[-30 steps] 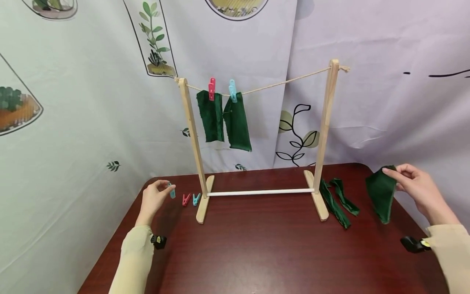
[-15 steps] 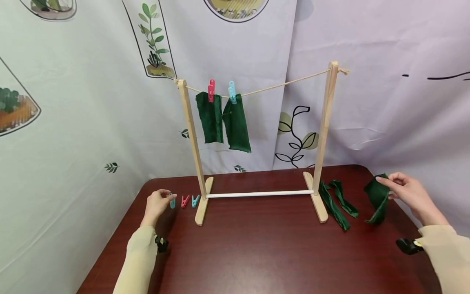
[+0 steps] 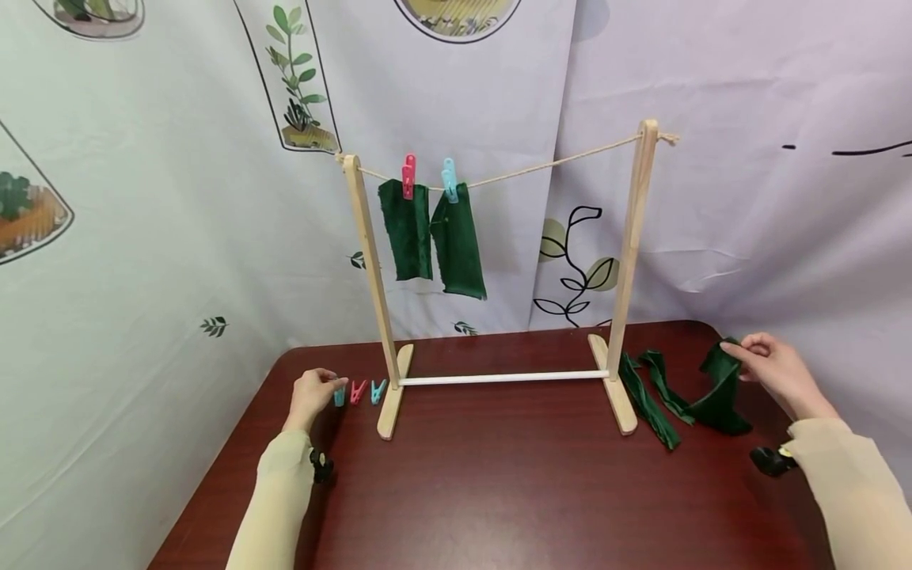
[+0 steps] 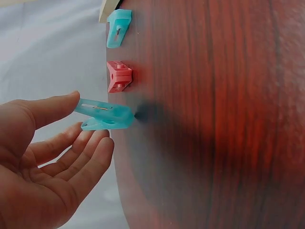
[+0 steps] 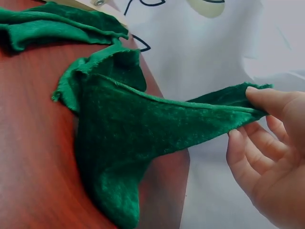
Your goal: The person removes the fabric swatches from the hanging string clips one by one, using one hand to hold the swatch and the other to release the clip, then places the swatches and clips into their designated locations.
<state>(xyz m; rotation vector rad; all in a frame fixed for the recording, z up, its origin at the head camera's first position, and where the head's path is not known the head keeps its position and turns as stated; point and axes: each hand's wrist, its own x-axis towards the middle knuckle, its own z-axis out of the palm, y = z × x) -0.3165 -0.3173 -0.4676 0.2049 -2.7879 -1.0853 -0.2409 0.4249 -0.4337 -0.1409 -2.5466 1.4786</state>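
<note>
My left hand [image 3: 313, 398] pinches a light blue clothespin [image 4: 107, 114] between thumb and fingers, its end right at the tabletop. Beside it stand a red clothespin [image 4: 119, 76] and another blue clothespin [image 4: 118, 28]. At the far right, my right hand [image 3: 778, 370] pinches the upper corner of a green velvet cloth [image 5: 128, 124]; its lower part drapes onto the table. Two more crumpled green cloths [image 3: 644, 400] lie just left of it. On the line, a red clothespin [image 3: 408, 176] and a blue clothespin [image 3: 450, 180] hold two hanging green cloths [image 3: 459, 245].
A wooden drying rack [image 3: 630, 253] with a sagging rope [image 3: 556, 164] and a white lower bar [image 3: 499, 378] stands toward the back of the dark red table [image 3: 499, 483]. A printed curtain [image 3: 492, 95] hangs right behind it.
My left hand has lowered the blue clothespin to the table beside the red one. My right hand has moved left and down, and the cloth's lower part now spreads on the table.
</note>
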